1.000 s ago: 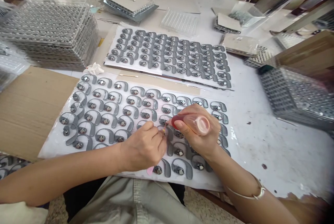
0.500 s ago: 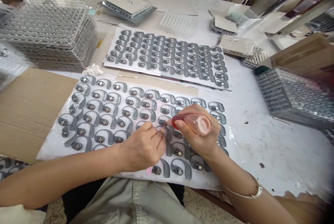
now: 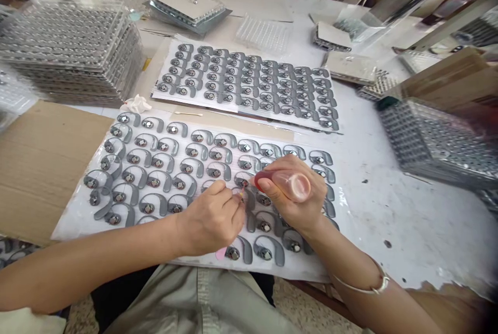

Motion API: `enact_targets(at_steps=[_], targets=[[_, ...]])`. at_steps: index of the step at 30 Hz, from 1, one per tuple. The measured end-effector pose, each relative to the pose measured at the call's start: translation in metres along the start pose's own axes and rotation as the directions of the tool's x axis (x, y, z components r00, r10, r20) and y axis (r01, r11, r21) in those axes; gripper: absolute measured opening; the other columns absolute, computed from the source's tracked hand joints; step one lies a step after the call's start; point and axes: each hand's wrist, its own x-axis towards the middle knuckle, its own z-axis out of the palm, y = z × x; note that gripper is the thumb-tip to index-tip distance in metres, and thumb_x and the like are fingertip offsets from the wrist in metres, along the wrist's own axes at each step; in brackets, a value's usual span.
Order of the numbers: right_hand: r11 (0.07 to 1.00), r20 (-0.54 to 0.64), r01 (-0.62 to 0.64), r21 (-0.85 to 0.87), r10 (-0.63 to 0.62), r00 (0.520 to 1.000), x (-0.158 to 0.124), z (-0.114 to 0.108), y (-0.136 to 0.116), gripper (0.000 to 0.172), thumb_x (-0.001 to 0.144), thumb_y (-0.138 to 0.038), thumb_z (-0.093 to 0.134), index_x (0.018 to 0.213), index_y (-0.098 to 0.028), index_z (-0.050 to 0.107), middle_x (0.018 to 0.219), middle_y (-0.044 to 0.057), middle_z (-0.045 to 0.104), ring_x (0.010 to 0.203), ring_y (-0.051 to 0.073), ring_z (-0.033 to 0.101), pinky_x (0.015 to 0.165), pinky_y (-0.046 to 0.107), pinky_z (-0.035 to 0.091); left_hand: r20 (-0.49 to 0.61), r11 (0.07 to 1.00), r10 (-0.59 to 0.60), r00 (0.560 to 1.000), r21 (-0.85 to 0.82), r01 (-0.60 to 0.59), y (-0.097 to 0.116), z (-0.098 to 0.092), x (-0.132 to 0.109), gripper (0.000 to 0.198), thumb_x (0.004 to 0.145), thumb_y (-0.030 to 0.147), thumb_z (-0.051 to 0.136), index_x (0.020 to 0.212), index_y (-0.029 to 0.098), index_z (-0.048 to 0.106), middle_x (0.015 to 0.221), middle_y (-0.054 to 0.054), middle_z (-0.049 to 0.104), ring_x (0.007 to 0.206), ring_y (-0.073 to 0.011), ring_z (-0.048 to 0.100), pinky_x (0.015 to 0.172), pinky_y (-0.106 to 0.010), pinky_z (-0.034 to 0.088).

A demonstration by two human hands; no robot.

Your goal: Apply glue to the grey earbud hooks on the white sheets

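My right hand point(image 3: 301, 202) is wrapped round a small translucent, reddish squeeze bottle point(image 3: 286, 182). The bottle lies tilted in the fist, its narrow tip pointing left at a grey ear-hook earphone shell point(image 3: 244, 178). Just left of that tip, my left hand point(image 3: 213, 217) is closed in a pinch. A small yellowish tip point(image 3: 241, 195) shows at its fingers, and a pink piece point(image 3: 221, 253) shows below the fist; what the hand holds is mostly hidden. Rows of similar shells with round metallic parts and thin wires lie on a white sheet point(image 3: 73, 214), some covered by my hands.
Behind is a second board point(image 3: 233, 108) of grey shells. A cotton swab point(image 3: 189, 113) and crumpled tissue point(image 3: 137, 103) lie between. Stacked clear trays point(image 3: 70, 49) stand at left beside cardboard point(image 3: 54, 163); more trays point(image 3: 447, 142) and a cardboard box point(image 3: 447, 77) stand at right.
Both hands keep almost the same place and grip over the same shell. The whole view has shifted slightly, with things appearing a little further left.
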Motion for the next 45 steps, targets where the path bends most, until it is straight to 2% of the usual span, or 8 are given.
enact_targets(at_steps=[4, 10, 25, 32, 39, 45], targets=[[1.000, -0.020, 0.007, 0.003, -0.007, 1.000, -0.0020, -0.0006, 0.0009, 0.014, 0.077, -0.015, 0.070, 0.070, -0.020, 0.058, 0.071, 0.001, 0.063, 0.062, 0.014, 0.055, 0.057, 0.030, 0.047, 0.019, 1.000, -0.007, 1.000, -0.001, 0.007, -0.0009, -0.0013, -0.0003, 0.018, 0.086, 0.004, 0.051, 0.072, 0.011, 0.059, 0.064, -0.007, 0.065, 0.061, -0.0172, 0.055, 0.059, -0.032, 0.041], [1.000, -0.123, 0.006, 0.007, -0.005, 0.992, -0.0057, -0.0039, 0.0044, 0.013, 0.078, -0.021, 0.069, 0.071, -0.019, 0.058, 0.072, 0.003, 0.063, 0.061, 0.015, 0.057, 0.057, 0.032, 0.046, 0.036, 1.000, -0.013, 0.999, -0.009, 0.014, -0.0018, -0.0003, -0.0005, 0.018, 0.087, 0.005, 0.051, 0.072, 0.012, 0.057, 0.065, -0.006, 0.064, 0.062, -0.0167, 0.054, 0.059, -0.033, 0.040], [1.000, -0.062, -0.014, 0.012, 0.015, 0.998, -0.0058, -0.0013, 0.0055, 0.015, 0.077, -0.019, 0.070, 0.068, -0.019, 0.058, 0.071, 0.002, 0.062, 0.062, 0.015, 0.057, 0.058, 0.031, 0.048, 0.022, 1.000, -0.022, 1.000, -0.020, 0.022, -0.0022, -0.0021, -0.0001, 0.017, 0.086, 0.004, 0.053, 0.072, 0.011, 0.060, 0.063, -0.007, 0.064, 0.061, -0.0171, 0.055, 0.059, -0.032, 0.041], [1.000, -0.044, 0.017, -0.002, -0.017, 0.999, -0.0044, -0.0003, 0.0032, 0.015, 0.079, -0.018, 0.069, 0.069, -0.019, 0.058, 0.070, 0.002, 0.062, 0.063, 0.014, 0.056, 0.059, 0.030, 0.048, 0.015, 1.000, -0.021, 1.000, -0.020, 0.021, -0.0024, -0.0021, 0.0023, 0.019, 0.085, 0.004, 0.055, 0.067, 0.011, 0.059, 0.063, -0.007, 0.064, 0.060, -0.0168, 0.054, 0.058, -0.032, 0.040], [1.000, -0.030, 0.023, -0.010, -0.023, 0.999, -0.0073, -0.0015, 0.0043, 0.013, 0.077, -0.016, 0.070, 0.072, -0.018, 0.059, 0.072, 0.003, 0.063, 0.065, 0.015, 0.056, 0.061, 0.030, 0.048, 0.028, 1.000, -0.015, 1.000, -0.016, 0.015, -0.0023, -0.0044, 0.0026, 0.016, 0.086, 0.005, 0.053, 0.073, 0.009, 0.061, 0.066, -0.008, 0.066, 0.061, -0.0171, 0.053, 0.059, -0.032, 0.039], [0.999, -0.038, 0.030, -0.025, -0.031, 0.999, -0.0069, -0.0027, 0.0035, 0.012, 0.076, -0.017, 0.071, 0.073, -0.019, 0.059, 0.070, 0.001, 0.063, 0.062, 0.014, 0.056, 0.057, 0.029, 0.047, 0.040, 0.996, -0.063, 0.997, -0.058, 0.066, -0.0030, -0.0049, 0.0036, 0.021, 0.088, 0.007, 0.049, 0.071, 0.012, 0.060, 0.067, -0.007, 0.066, 0.059, -0.0161, 0.051, 0.059, -0.032, 0.037]])
